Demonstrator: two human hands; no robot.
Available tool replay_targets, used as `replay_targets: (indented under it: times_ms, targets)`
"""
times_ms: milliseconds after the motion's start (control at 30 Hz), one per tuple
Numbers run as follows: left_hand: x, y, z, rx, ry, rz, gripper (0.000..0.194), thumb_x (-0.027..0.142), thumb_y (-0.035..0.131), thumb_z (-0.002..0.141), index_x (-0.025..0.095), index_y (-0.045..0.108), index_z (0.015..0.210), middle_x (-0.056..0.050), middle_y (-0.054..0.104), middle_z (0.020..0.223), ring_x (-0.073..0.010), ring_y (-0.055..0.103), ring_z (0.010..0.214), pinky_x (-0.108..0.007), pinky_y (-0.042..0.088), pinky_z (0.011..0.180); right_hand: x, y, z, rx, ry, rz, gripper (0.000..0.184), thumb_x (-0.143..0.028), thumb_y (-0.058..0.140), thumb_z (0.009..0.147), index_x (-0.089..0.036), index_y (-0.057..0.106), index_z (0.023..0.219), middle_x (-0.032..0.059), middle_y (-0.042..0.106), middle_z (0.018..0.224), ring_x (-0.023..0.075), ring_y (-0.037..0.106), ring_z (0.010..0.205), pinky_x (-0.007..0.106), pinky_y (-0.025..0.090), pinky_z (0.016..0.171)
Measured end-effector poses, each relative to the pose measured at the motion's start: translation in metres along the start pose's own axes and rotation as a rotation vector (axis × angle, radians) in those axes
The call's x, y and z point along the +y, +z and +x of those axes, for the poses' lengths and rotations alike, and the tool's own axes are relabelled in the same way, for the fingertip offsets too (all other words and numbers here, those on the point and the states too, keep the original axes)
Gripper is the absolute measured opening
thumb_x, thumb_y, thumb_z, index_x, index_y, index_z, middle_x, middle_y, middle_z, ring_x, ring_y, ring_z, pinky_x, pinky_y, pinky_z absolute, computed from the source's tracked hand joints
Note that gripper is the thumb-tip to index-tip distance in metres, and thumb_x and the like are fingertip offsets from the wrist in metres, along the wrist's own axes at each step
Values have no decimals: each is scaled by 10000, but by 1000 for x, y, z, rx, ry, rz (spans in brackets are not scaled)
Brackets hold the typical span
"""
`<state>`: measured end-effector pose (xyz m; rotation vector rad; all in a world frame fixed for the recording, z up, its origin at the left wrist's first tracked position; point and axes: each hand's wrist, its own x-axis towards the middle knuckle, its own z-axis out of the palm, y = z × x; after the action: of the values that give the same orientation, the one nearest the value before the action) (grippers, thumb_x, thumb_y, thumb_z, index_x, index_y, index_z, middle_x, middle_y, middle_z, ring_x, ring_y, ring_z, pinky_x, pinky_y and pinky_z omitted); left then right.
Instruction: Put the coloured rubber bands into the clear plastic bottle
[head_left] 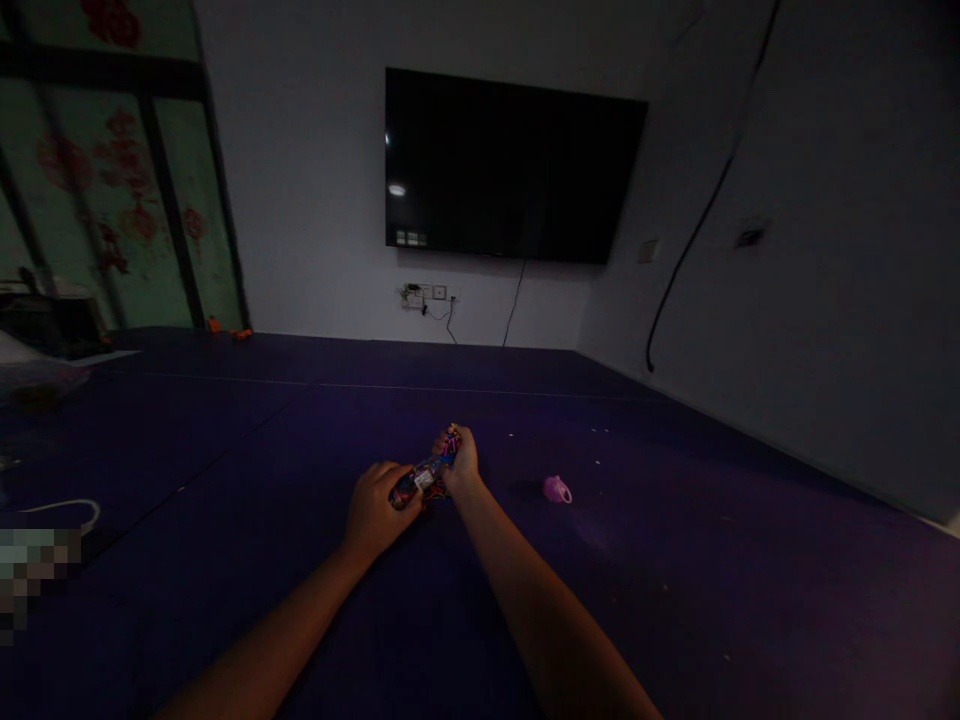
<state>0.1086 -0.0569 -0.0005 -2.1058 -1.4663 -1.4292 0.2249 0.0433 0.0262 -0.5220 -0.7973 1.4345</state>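
Low over the dark floor, my left hand (pixel 373 508) is wrapped around a small clear container (pixel 424 480) that lies tilted, with a white label and dark, colourful contents. My right hand (pixel 466 462) is closed at the container's far end, around a bunch of small multicoloured bands (pixel 452 441), perhaps hair ties. More coloured strands show below the container, between the hands. To the right on the floor sits a pink lid-like piece (pixel 556 489) with a ring loop, apart from both hands. Dim light hides the container's opening.
Purple-blue matting (pixel 300 430) covers the floor, with tiny white scraps at the right. A large television (pixel 510 165) hangs on the far wall above sockets (pixel 431 293) and cables. Orange objects (pixel 240 334) lie by the glass door. A pale looped handle (pixel 91 515) shows at left.
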Motion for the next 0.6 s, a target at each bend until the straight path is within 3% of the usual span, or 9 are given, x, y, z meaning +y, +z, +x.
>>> replay_targets:
  times_ms: [133,600]
  targets:
    - [0,0,-1,-3,3,5,242,266,610,710,201,653,939,-70,655,853,-233,609,806,-374,489,737,1,-1,0,22,74,140,173,-329,472,702,-197,430,598,-76,362,432,64,315,358,175,283,364]
    - [-2,1,-2,3,32,22,246,264,620,708,192,645,942,-85,652,878,-248,606,824,-397,488,743,-1,-1,-4,108,124,200,112,-261,449,690,-185,480,615,-17,502,509,91,445,424,192,367,393]
